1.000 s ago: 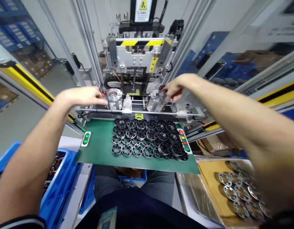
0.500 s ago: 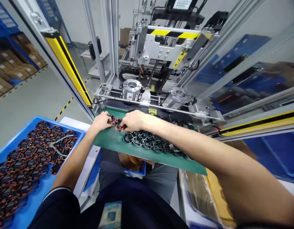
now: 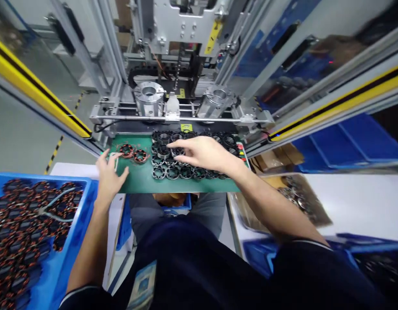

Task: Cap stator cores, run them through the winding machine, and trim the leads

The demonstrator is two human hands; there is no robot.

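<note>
Two copper-wound stators, a left one (image 3: 126, 150) and a right one (image 3: 140, 156), lie side by side on the green work surface (image 3: 137, 183). My left hand (image 3: 109, 177) is just left of them, fingers spread and holding nothing. Over the rows of bare black stator cores (image 3: 172, 172) hovers my right hand (image 3: 203, 151), its thumb and forefinger apart above a core. I cannot tell whether the fingertips touch that core. Some of the cores are hidden beneath this hand.
A blue bin (image 3: 61, 262) full of wound stators stands at left, with a grey cable-like piece (image 3: 53, 206) on top. Ahead is a machine with two round metal fixtures, left (image 3: 149, 98) and right (image 3: 217, 101), behind a horizontal rod (image 3: 192, 118). Yellow-black posts flank both sides.
Both hands have let go of the wound stators, which now rest on the green surface. My left hand has opened, and my right has moved right over the black cores. The view has shifted.
</note>
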